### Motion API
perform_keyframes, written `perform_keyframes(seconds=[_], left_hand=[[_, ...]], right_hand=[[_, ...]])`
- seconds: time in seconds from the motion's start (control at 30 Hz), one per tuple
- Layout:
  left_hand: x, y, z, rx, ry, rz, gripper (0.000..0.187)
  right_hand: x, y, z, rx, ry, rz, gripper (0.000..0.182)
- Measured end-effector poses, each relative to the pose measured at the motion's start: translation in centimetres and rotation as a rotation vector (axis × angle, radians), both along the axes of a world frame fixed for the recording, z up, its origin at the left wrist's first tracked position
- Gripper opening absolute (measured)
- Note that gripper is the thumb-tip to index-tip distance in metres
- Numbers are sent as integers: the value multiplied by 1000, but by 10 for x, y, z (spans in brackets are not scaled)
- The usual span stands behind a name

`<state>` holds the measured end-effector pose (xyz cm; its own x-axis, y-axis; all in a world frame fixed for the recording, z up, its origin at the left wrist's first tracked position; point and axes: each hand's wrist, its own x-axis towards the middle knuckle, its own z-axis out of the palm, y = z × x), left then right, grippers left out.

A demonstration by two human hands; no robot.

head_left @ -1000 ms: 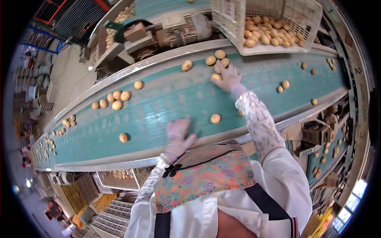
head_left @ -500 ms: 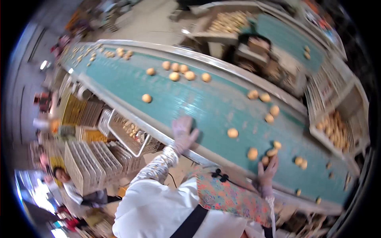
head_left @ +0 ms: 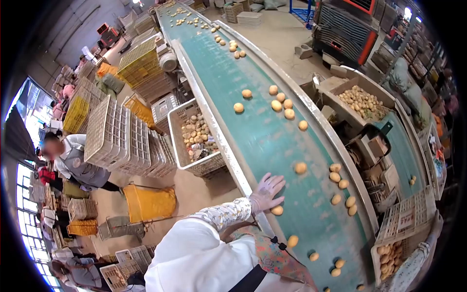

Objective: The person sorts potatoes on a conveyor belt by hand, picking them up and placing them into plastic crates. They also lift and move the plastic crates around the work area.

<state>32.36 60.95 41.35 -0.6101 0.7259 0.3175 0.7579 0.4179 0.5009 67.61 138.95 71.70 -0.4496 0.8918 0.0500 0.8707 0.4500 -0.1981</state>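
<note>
My left hand (head_left: 267, 193), in a thin pale glove, is over the near edge of the green conveyor belt (head_left: 243, 141), fingers spread. A yellow potato (head_left: 277, 210) lies just below its palm. Several more potatoes (head_left: 289, 114) are scattered along the belt. At the far right, my right hand (head_left: 436, 226) reaches above a white crate (head_left: 389, 238) with potatoes in it, across the belt. Its fingers are too small and blurred at the image edge to make out.
A white crate (head_left: 176, 141) of potatoes stands beside the belt's left rail. Stacked crates (head_left: 116, 138) and a yellow sack (head_left: 151, 202) are farther left. A person in an apron (head_left: 80, 160) stands behind them. A bin (head_left: 389, 97) of potatoes is at upper right.
The view has turned to the left. My right hand has gone from potatoes on the near side of the belt to the crate at the far right. My left hand stays at the near edge.
</note>
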Motion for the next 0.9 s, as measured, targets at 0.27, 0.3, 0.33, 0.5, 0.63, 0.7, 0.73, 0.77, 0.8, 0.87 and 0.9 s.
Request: perform_keyframes(seconds=[0.27,0.3,0.33,0.5,0.63,0.7,0.73,0.77,0.8,0.87,0.9], left_hand=[[-1,0,-8,-52,-14,-49,66],[0,0,-7,-49,-12,-58,66],[0,0,-7,-46,-9,-67,65],[-3,-2,-8,-3,-12,-73,64],[-4,11,-15,-47,-13,-110,62],[-9,17,-17,-12,-72,-202,60],[-13,20,-8,-10,-108,-217,59],[-16,23,14,-77,-158,-197,57],[-18,27,-18,69,40,-208,56],[-22,49,-20,-56,-74,-197,57],[-25,50,-28,-63,-29,-185,57]], right_hand=[[39,-197,-41,601,133,-189,54],[63,-218,-68,632,213,-276,51],[94,-248,-86,885,180,-94,44],[81,-398,-125,1393,339,241,27],[86,-400,-131,1349,236,136,23],[120,-390,-149,990,458,-2,38],[120,-377,-151,888,503,-80,40],[98,-358,-148,840,469,-87,41],[82,-330,-146,822,422,-92,43],[54,-288,-132,812,353,-84,48],[34,-261,-124,806,344,-62,50]])
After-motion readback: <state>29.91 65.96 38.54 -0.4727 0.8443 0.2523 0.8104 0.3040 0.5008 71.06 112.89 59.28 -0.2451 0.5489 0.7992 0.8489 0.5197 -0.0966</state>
